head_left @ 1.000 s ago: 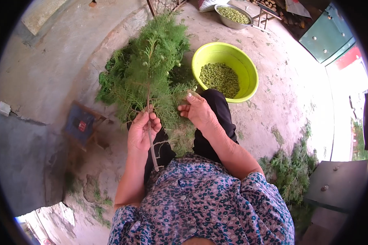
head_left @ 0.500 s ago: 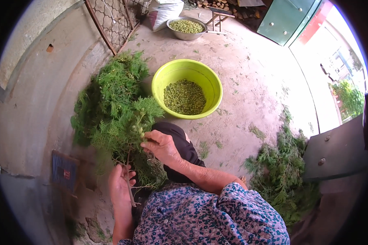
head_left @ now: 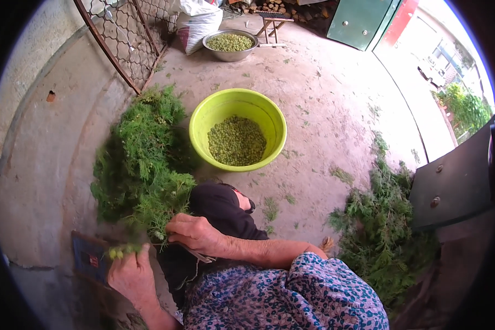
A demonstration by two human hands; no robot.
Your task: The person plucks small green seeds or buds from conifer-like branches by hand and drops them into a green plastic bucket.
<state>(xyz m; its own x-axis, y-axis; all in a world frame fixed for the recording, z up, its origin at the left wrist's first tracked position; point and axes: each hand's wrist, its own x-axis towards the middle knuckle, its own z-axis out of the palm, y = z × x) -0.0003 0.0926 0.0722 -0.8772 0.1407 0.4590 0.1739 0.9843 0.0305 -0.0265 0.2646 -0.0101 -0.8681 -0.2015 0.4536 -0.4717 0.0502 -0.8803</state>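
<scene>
My right hand [head_left: 197,234] is closed round the woody stem of a feathery green conifer branch [head_left: 162,212], whose cut end sticks out below the fingers. Lower left, my left hand [head_left: 133,278] pinches a small green sprig [head_left: 122,251] with yellowish-green cones at its tip. That sprig is slightly blurred. Just beyond my knee stands a lime-yellow plastic basin [head_left: 275,118], partly filled with small round green cones [head_left: 237,142]. More cut branches [head_left: 143,132] are heaped to the left of the basin, behind the held one.
Another pile of greenery [head_left: 377,220] lies at the right by a grey-green metal panel [head_left: 451,181]. Farther off are a metal bowl of green cones [head_left: 230,44], a white sack [head_left: 198,27] and a small folding stool [head_left: 272,25]. A blue board [head_left: 88,258] lies beside the left wall.
The stem has passed from my left hand to my right. My left hand has moved left and now pinches a cone-bearing sprig. The whole view has shifted slightly.
</scene>
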